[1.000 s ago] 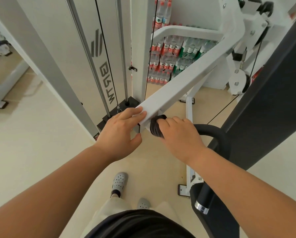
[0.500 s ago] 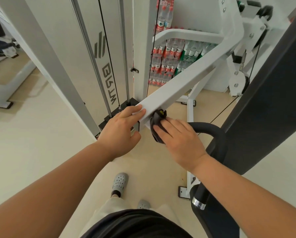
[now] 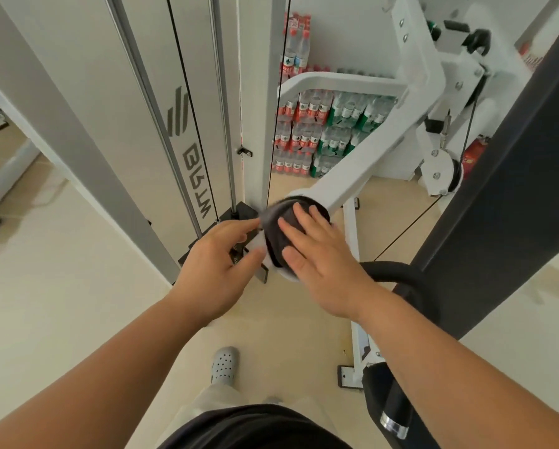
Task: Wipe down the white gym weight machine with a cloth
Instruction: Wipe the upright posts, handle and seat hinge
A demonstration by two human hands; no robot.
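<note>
Head camera, looking down past both bare forearms. A white arm of the gym weight machine is slanting down from the upper right, and its near end is sitting at the centre of the view. A dark cloth is covering that end. The right hand is pressing the cloth flat against it, its fingers straight and slightly spread and its thumb lying on the cloth's lower edge. The left hand is reaching in just beside it, with forefinger and thumb pinching the left edge of the arm's end; its other fingers are hiding behind the hand. Behind the hands the machine's white tower is rising with steel guide rods and black cables. Packs of water bottles are standing stacked against the far wall. A black curved handle is showing under the right wrist, and a grey clog is resting on the pale floor below.
</note>
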